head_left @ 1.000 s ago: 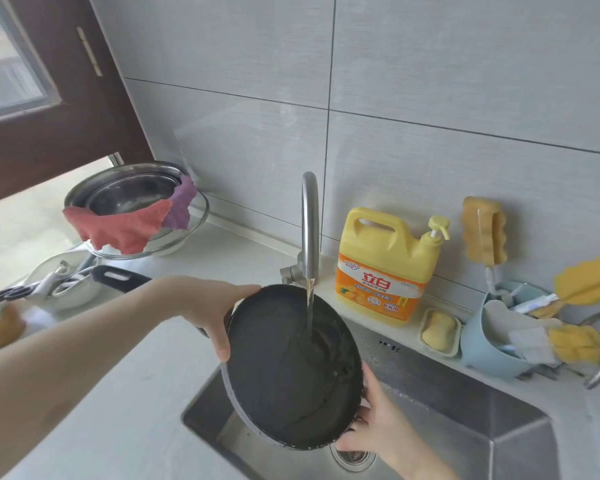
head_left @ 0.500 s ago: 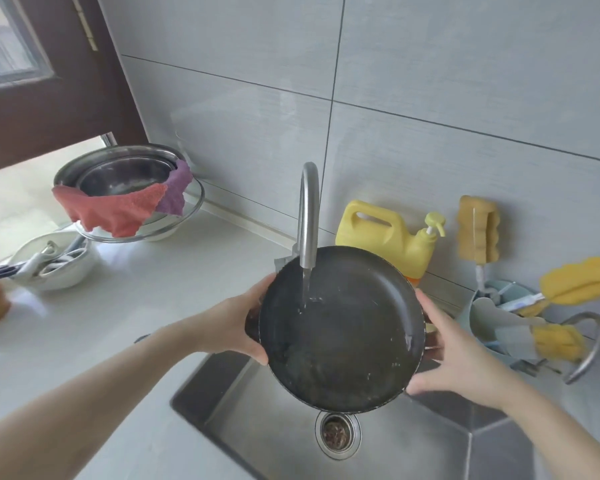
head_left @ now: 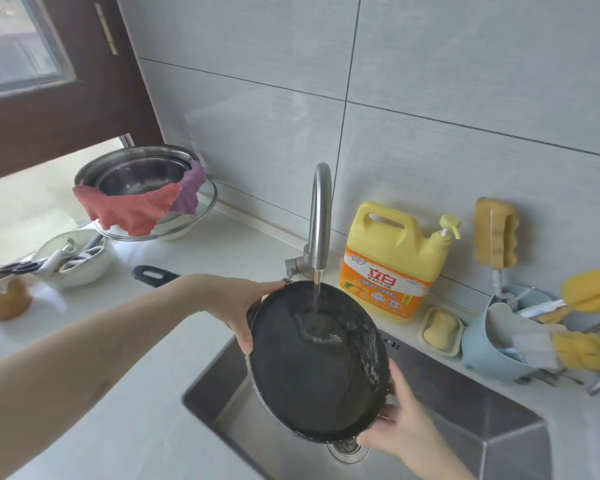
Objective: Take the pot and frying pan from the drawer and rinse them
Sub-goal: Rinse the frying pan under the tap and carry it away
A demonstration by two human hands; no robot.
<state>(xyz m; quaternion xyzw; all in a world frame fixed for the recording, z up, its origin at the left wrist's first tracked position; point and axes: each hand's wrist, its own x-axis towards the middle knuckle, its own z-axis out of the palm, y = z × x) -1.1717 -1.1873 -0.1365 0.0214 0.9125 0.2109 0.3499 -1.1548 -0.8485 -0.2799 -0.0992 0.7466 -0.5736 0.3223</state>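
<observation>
Sitting far left on the desk (head_left: 66,341) are a white bowl of utensils (head_left: 73,263) and steel bowls (head_left: 142,181) draped with a red cloth (head_left: 125,213). Next, the left hand (head_left: 236,303) grips the frying pan (head_left: 317,368) by its upper-left rim, fingers curled over the edge. It is tilted over the sink (head_left: 465,420), under water running from the tap (head_left: 321,216). The right hand (head_left: 395,427) holds its lower-right rim. Beyond stand a yellow detergent jug (head_left: 395,258) and soap (head_left: 439,329).
</observation>
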